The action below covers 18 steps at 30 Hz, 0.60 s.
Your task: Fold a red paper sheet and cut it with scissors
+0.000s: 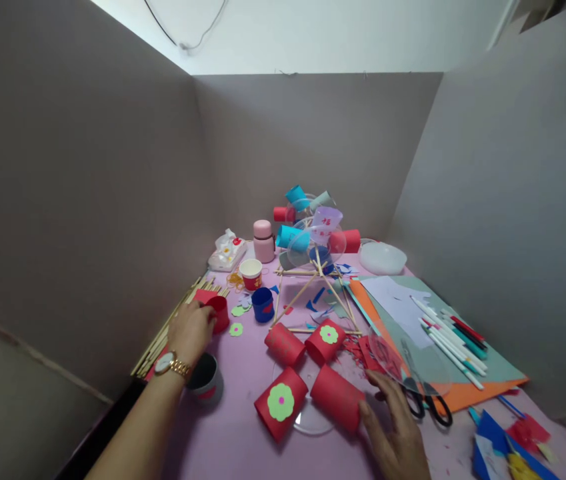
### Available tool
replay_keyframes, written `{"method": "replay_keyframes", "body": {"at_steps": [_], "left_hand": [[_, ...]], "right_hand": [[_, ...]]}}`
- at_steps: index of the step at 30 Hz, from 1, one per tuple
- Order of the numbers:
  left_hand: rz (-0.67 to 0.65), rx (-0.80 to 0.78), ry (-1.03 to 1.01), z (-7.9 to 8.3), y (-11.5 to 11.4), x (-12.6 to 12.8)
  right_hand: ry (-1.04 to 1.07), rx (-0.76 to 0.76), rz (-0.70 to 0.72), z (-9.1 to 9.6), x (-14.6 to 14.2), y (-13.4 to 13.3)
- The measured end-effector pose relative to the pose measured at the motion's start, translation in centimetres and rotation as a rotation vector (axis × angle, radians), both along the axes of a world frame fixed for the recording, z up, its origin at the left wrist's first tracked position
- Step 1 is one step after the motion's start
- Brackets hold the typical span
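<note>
My left hand [193, 332], with a gold watch at its wrist, reaches to the left side of the table. Its fingers are closed on the near side of a small upright red paper cup [221, 315]. Below it stands a grey cup [205, 380] with a red patch. My right hand [397, 427] is open, thumb and fingers apart, close to a red paper tube [339, 399]. That tube lies in a cross with other red tubes on a clear plastic disc [315, 421]. Green paper flowers [281, 402] decorate two of them.
Behind stands a wooden-stick frame [303, 291] bearing clear discs and coloured tubes. A blue cup [263, 305], a white-and-red paper cup [251, 275] and a pink flask [263, 241] are left of it. Scissors [427, 400] and markers [453, 343] lie right. Grey partitions enclose the table.
</note>
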<state>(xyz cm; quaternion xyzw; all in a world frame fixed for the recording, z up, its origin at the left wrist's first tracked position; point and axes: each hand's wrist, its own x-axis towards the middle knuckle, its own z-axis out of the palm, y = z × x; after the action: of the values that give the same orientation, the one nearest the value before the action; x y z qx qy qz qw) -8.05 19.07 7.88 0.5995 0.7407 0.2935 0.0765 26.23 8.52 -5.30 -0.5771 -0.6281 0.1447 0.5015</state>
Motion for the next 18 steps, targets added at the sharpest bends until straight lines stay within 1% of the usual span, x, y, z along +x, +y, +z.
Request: {"method": "replay_keyframes", "body": {"at_steps": [1, 3, 5, 6, 9, 12, 14, 15, 16, 18], "left_hand": [[0.006, 0.001, -0.06, 0.0, -0.1, -0.3], [0.02, 0.024, -0.214, 0.3, -1.0, -0.6], [0.01, 0.041, -0.415, 0.6, -2.7, -0.5], [-0.017, 0.036, -0.527, 0.6, -3.8, -0.2], [-0.123, 0.002, -0.812, 0.2, -7.2, 1.9], [-0.203, -0.048, -0.961, -0.8, -10.1, 4.8], [-0.276, -0.057, -0.976, -1.7, -11.6, 6.5], [-0.309, -0.015, -0.924, -2.3, -12.3, 7.3], [-0.331, 0.051, -0.83, -2.8, -12.9, 7.9], [-0.307, 0.305, -0.588, -4.2, -14.1, 8.8]], "right_hand": [[-0.041, 0.021, 0.012, -0.2, 0.3, 0.1], [-0.097, 0.058, 0.022, -0.4, 0.8, 0.2], [-0.095, 0.076, -0.002, -0.3, 0.9, 0.2], [-0.084, 0.08, -0.014, -0.2, 0.8, 0.2], [-0.037, 0.099, -0.049, 0.4, 0.6, 0.0], [-0.04, 0.158, -0.033, 1.0, 0.5, -0.2], [-0.029, 0.203, -0.017, 1.6, 0.3, -0.5], [0.003, 0.216, -0.019, 1.9, 0.1, -0.8], [0.052, 0.223, -0.026, 2.3, -0.1, -1.0], [0.18, 0.205, -0.029, 2.9, -0.9, -1.6]]}}
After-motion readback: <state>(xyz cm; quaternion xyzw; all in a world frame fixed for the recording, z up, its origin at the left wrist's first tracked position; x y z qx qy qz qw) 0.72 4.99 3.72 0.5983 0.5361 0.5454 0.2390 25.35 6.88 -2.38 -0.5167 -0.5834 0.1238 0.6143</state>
